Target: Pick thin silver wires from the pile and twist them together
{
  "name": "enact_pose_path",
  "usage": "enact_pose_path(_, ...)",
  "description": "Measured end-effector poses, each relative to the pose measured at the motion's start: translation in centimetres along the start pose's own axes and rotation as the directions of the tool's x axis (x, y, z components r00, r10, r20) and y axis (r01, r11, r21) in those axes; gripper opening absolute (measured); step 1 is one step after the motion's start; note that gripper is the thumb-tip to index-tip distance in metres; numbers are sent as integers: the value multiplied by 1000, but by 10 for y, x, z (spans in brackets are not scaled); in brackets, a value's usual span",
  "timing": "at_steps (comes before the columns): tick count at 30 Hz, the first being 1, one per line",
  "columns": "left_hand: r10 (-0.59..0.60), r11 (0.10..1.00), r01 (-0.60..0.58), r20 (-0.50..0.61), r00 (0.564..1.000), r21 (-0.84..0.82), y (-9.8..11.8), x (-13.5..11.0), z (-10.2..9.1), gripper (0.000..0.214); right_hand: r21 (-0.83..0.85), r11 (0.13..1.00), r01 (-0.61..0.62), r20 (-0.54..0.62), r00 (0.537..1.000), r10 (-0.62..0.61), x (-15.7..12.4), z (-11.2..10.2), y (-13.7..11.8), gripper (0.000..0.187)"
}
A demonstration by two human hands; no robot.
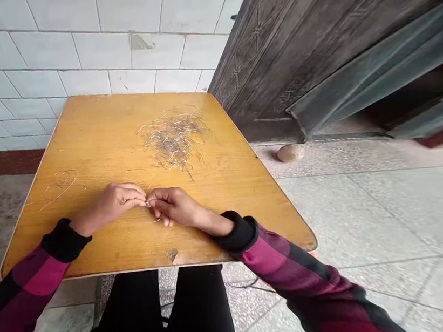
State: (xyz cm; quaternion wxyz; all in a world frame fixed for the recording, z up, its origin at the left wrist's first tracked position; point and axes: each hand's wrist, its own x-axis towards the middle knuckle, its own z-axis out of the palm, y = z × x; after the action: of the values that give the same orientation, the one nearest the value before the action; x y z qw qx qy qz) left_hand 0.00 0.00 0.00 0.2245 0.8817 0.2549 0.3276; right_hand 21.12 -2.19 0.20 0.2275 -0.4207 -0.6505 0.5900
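Wire strand: one, thin and pale, pinched between left hand and right hand, fingertips meeting low over the near tabletop, presumably for steadiness. Loose wire pile: one, far centre, within reach. Stray strands: a few, left. Stone: one, on floor, right.

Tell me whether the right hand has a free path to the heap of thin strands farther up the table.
Probably yes. The right hand rests on the table pinching a fine strand with the left hand, and only bare tabletop lies between it and the heap of strands. It would have to let go first.
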Motion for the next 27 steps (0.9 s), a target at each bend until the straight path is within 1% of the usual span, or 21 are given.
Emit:
enact_pose_path(5, -29, 1000, 29, -22, 999, 5, 1, 2, 1, 24, 30, 999, 14, -26, 1000, -14, 0, 1, 1, 11)
enact_pose_path(10, -48, 998, 52, -97, 994, 43, -3, 1, 1, 22, 159, 987, 4, -35, 999, 2, 3, 3, 5, 17)
enact_pose_path(14, -26, 994, 39, -135, 991, 98, -7, 0, 2, 22, 210, 977, 23, -11, 1000, -21, 2, 4, 7, 22)
enact_pose_path(18, -4, 990, 28, -173, 985, 138, -10, 0, 2, 21, 303, 953, 3, 11, 1000, -7, -1, 8, 8, 21)
enact_pose_path(20, 5, 990, 21, -185, 983, 139, -11, 0, 3, 20, 344, 939, -7, 7, 1000, 4, -2, 11, 9, 29)
enact_pose_path(22, -2, 991, 26, -187, 982, 129, -12, 0, 3, 19, 357, 934, -10, -11, 1000, 15, -2, 14, 9, 41)
enact_pose_path(27, -41, 994, 57, -168, 985, 94, -12, 1, 6, 16, 313, 950, -2, -51, 999, 19, -6, 19, 7, 77)
